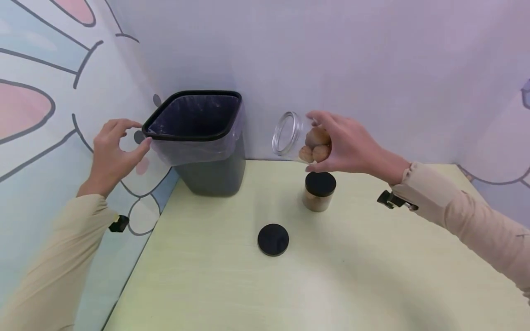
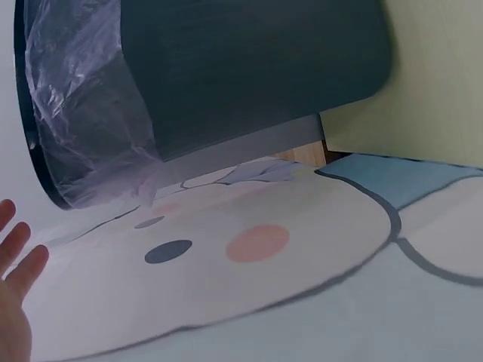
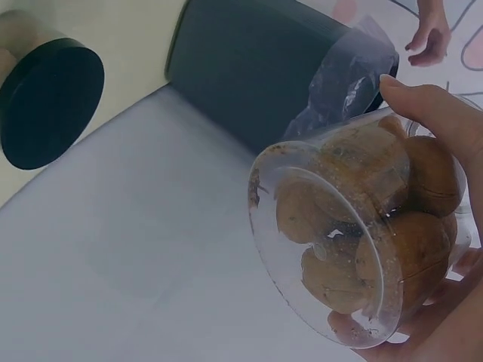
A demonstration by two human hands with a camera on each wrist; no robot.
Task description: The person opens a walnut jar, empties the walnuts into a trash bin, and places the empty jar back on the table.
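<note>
"What is the right hand [image 1: 348,142] doing?"

"It grips a clear jar [image 3: 355,234], thumb on one side and fingers curled round the other. The jar lies tipped on its side in the air, its uncovered mouth pointing left, away from the palm. Inside the grip, several brown nuts [image 1: 318,138], walnut-like, show through the wall."

"And the left hand [image 1: 108,156]?"

"Its thumb and fingers are spread, with nothing between them. Just beyond the fingertips is the black rim of a grey bin [image 1: 215,179], lined with a see-through bag [image 1: 194,152]. That bin stands between the two hands."

"What lies beneath the right hand's grip?"

"A second jar [image 1: 318,202], upright, capped in black, on the pale yellow-green table [image 1: 207,285]. Nearer the person, below and to the left of that grip, a loose black lid [image 1: 273,240] lies flat. Outlined cartoon shapes cover the wall [image 1: 25,151] behind the left hand."
</note>
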